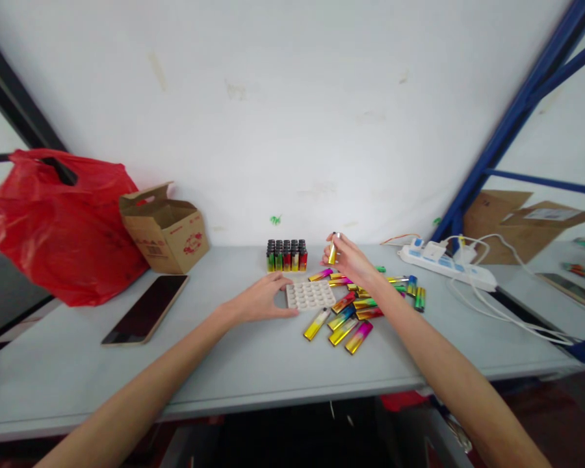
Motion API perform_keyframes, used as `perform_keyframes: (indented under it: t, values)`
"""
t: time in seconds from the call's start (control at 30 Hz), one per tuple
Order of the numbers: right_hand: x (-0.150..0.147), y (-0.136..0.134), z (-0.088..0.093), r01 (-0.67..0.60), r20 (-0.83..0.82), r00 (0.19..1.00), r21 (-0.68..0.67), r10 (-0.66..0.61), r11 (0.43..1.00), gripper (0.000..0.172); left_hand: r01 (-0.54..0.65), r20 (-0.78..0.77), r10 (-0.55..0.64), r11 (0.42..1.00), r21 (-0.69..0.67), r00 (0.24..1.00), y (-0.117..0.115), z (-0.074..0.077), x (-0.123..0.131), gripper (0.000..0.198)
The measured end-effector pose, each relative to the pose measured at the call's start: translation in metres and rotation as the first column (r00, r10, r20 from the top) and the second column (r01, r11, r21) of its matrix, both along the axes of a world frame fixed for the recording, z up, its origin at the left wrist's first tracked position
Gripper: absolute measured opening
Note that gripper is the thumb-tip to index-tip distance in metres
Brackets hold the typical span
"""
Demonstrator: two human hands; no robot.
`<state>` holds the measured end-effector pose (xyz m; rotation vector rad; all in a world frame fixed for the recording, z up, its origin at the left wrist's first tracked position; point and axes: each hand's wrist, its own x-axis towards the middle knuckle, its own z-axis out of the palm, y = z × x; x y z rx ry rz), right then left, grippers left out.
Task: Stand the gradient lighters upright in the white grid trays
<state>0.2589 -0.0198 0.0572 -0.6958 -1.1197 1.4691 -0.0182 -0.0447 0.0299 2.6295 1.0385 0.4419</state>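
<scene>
Between the fingers of my right hand (350,257) is a yellow-gold lighter (332,251), held upright above the table. My left hand (260,298) grips the left side of a white tray (311,296) with rows of round holes, thumb at the near corner and fingers at the far one. No lighters stand in the holes that show. Right of the tray, under my right forearm, several shiny multicoloured lighters (342,332) lie loose in a pile. Behind the tray, a block of lighters (286,257) stands upright in tight rows, black tops up.
A phone (146,309) lies on the table (253,364) at left, near a red plastic bag (63,227) and an open cardboard box (168,234). At right are a white power strip (448,265) with cables and a blue rack post (507,123). A white wall (292,130) rises behind.
</scene>
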Motion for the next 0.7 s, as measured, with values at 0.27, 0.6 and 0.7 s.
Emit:
perform_keyframes:
  t: [0.27,0.6,0.7]
  values:
    - [-0.036,-0.019,-0.010,0.049,0.288,0.956,0.046,-0.061,0.998,0.066,-0.077,0.121,0.074,0.997,0.022,0.990,-0.003,-0.014,-0.007,0.065]
    - [-0.041,-0.019,-0.032,0.251,0.498,0.769,0.340,-0.400,0.906,0.056,-0.105,0.167,0.100,0.994,0.024,0.981,-0.007,-0.018,-0.006,0.063]
    - [-0.039,-0.019,-0.034,0.198,0.541,0.752,0.360,-0.377,0.912,0.055,-0.114,0.171,0.110,0.993,0.015,0.979,-0.008,-0.020,-0.007,0.066]
